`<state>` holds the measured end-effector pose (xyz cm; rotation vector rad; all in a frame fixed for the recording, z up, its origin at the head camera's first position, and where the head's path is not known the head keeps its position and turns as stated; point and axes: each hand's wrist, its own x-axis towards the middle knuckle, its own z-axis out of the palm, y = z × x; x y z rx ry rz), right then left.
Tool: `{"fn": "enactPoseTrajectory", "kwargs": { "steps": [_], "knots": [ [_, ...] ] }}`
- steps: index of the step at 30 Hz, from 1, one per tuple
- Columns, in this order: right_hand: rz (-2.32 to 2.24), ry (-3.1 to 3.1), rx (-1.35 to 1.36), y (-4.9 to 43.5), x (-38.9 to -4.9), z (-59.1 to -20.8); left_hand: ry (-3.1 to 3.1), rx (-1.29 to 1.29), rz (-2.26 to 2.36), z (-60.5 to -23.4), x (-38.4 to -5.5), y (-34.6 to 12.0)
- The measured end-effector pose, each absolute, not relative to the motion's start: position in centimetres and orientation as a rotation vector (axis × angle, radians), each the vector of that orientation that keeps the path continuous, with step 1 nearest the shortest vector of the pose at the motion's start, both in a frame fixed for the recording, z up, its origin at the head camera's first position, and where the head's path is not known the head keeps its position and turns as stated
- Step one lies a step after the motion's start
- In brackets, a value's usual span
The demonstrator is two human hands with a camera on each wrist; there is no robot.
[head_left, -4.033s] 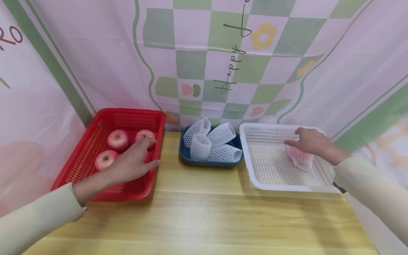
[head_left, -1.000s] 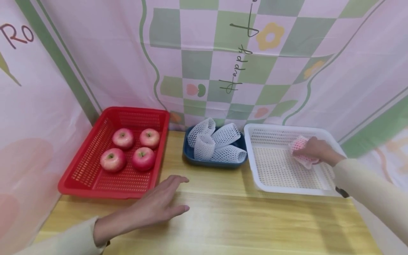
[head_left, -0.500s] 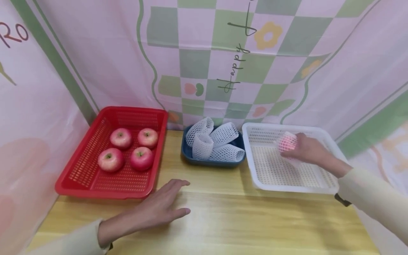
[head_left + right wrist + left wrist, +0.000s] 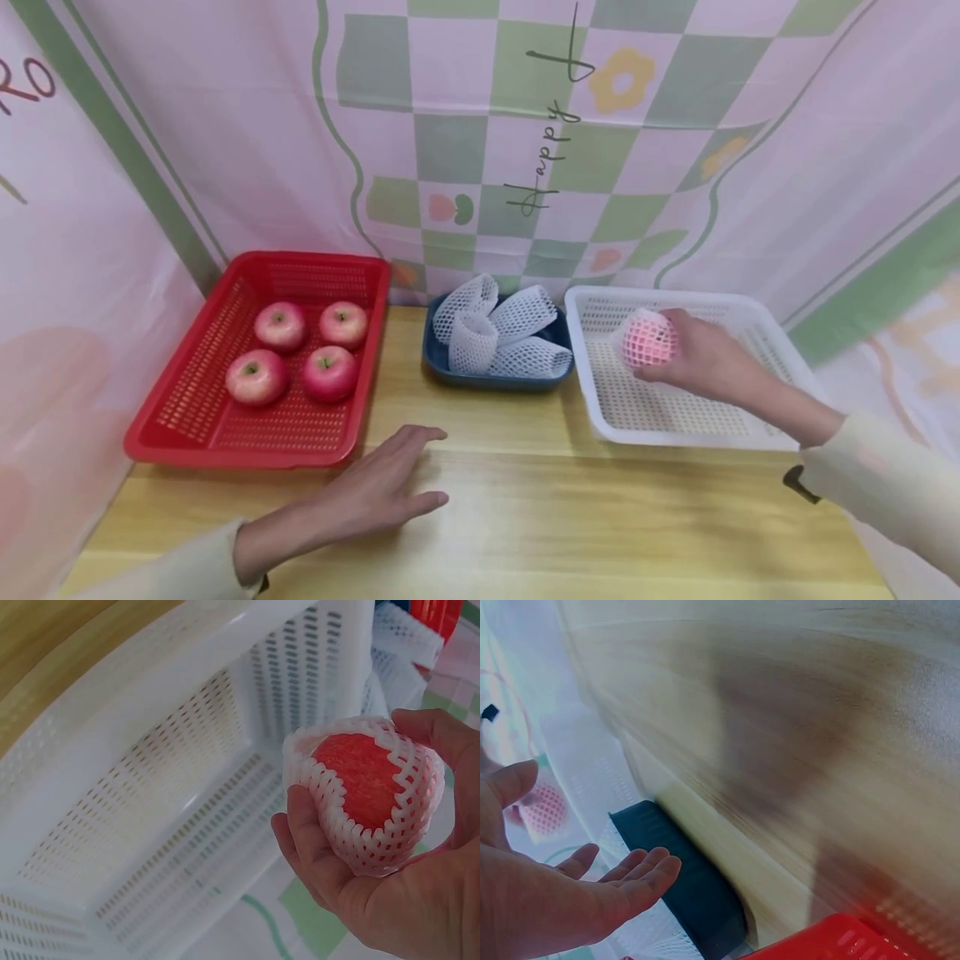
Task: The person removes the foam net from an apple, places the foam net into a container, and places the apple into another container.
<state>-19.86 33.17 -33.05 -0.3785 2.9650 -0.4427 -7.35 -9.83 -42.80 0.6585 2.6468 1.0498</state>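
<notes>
My right hand grips an apple in a white foam net over the white basket. In the right wrist view the thumb and fingers curl round the netted apple, whose red skin shows through the net's open end. My left hand is held over the table, fingers loosely extended and holding nothing, just right of the red basket's front corner. Several bare apples sit in the red basket. Several loose foam nets fill a dark blue tray between the baskets.
All three containers stand on a wooden table against a printed curtain at the back. The white basket is beside the blue tray's right end. More curtain hangs at both sides.
Over four seconds my left hand has left the red basket for the table's front. My right hand has lifted the netted apple and moved it left within the white basket.
</notes>
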Motion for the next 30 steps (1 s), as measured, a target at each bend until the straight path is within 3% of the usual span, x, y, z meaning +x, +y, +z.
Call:
{"fn": "enactPoseTrajectory", "kwargs": {
  "steps": [19,30],
  "knots": [
    [-0.593,2.994,-0.711,26.1,-14.5,-32.6,2.6,0.656,1.113,-43.4,-7.6,-9.7],
    [-0.614,2.934,-0.823,23.1,-11.5,-34.7,2.561,0.597,1.141,-43.6,-7.4,-9.5]
  ]
}}
